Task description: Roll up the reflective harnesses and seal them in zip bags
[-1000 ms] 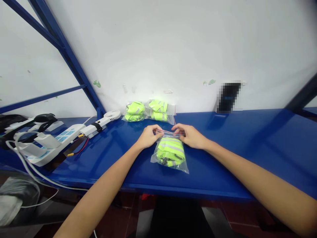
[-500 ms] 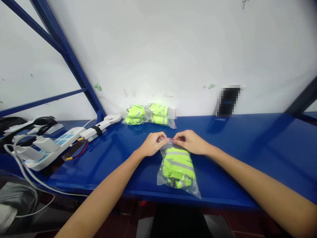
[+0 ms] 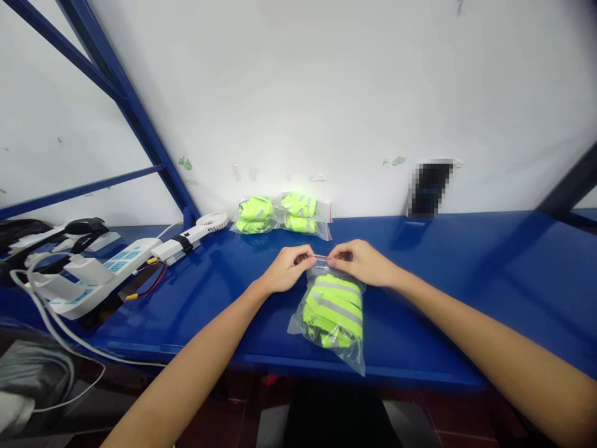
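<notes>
A clear zip bag holds folded neon-yellow cloth with grey reflective stripes. It hangs at the front of the blue table, its red-lined top edge toward the wall. My left hand pinches the left end of that top edge between thumb and fingers. The right end is pinched by my right hand. Between the two hands the edge runs nearly straight. Farther back, against the wall, lie similar filled bags, a left one and a right group.
On the left lie a white power strip with plugs and cables, a small white fan and wires with yellow connectors. A dark pixelated object leans on the wall. Blue frame bars rise at the left.
The lower part of the bag has swung a little to the left. Its top edge is now stretched straighter, and both hands still pinch it, slightly farther from me.
</notes>
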The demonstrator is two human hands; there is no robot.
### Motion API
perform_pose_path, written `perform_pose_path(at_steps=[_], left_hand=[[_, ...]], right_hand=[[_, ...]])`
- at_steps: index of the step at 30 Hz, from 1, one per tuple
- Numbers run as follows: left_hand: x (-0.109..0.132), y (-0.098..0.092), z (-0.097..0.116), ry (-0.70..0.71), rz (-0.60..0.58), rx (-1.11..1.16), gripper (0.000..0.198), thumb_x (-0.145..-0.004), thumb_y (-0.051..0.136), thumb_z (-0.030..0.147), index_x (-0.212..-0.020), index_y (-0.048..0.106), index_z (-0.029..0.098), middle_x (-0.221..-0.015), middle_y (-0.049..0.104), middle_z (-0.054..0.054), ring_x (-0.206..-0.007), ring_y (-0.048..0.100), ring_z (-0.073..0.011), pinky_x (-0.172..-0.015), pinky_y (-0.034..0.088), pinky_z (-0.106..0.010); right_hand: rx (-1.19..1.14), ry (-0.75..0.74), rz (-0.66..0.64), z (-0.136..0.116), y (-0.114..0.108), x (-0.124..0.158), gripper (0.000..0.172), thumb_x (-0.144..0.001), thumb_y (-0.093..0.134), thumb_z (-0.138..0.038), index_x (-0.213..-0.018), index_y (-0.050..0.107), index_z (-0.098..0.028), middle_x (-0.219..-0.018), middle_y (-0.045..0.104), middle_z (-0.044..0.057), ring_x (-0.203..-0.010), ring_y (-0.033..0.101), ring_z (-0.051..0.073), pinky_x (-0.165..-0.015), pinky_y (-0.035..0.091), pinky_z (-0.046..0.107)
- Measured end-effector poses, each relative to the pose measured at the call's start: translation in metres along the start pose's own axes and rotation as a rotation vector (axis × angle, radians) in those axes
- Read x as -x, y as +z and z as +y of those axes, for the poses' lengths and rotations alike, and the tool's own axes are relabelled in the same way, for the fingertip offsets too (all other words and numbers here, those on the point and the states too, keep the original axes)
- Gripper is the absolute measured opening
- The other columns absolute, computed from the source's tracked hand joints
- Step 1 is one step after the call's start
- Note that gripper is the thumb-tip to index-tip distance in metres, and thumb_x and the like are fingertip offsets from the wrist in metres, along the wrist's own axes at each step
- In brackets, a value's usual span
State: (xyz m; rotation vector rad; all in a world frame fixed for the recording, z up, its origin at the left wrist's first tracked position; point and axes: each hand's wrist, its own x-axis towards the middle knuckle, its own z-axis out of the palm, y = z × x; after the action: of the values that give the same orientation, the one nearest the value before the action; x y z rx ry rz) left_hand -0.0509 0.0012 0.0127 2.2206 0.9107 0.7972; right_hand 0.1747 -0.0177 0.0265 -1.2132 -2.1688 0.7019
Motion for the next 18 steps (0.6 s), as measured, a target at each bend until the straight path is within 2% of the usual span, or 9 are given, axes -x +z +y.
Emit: perform_pose_path(at_steps=[5, 10, 18], left_hand=[[0.001, 0.002, 0.005, 0.053, 0.004, -0.062, 0.026, -0.094, 0.046, 0.037, -0.082, 0.058, 0.017, -0.073, 0.054, 0.001, -0.068, 0.047, -0.0132, -0.066, 0.036, -0.024], [0.000, 0.003, 0.005, 0.089, 0.051, -0.100, 0.024, -0.091, 0.051, 0.039, -0.088, 0.061, 0.017, -0.082, 0.060, -0.003, -0.075, 0.052, -0.0151, -0.071, 0.040, -0.025], [-0.001, 0.003, 0.004, 0.080, 0.057, -0.094, 0.028, -0.094, 0.048, 0.040, -0.087, 0.061, 0.016, -0.082, 0.061, -0.003, -0.076, 0.054, -0.0152, -0.071, 0.041, -0.025]], right_hand=[[0.099, -0.071, 0.062, -0.004, 0.000, 0.002, 0.013, -0.083, 0.060, -0.024, -0.086, 0.072, -0.020, -0.081, 0.073, 0.003, -0.070, 0.062, 0.018, -0.068, 0.045, 0.030], [0.124, -0.097, 0.107, -0.003, 0.007, 0.002, 0.011, -0.083, 0.058, -0.021, -0.083, 0.070, -0.020, -0.079, 0.072, 0.003, -0.068, 0.061, 0.016, -0.065, 0.044, 0.028], [0.071, -0.098, 0.109, -0.002, 0.011, 0.003, 0.018, -0.089, 0.056, -0.028, -0.091, 0.073, -0.021, -0.086, 0.075, 0.004, -0.072, 0.064, 0.018, -0.067, 0.044, 0.029]])
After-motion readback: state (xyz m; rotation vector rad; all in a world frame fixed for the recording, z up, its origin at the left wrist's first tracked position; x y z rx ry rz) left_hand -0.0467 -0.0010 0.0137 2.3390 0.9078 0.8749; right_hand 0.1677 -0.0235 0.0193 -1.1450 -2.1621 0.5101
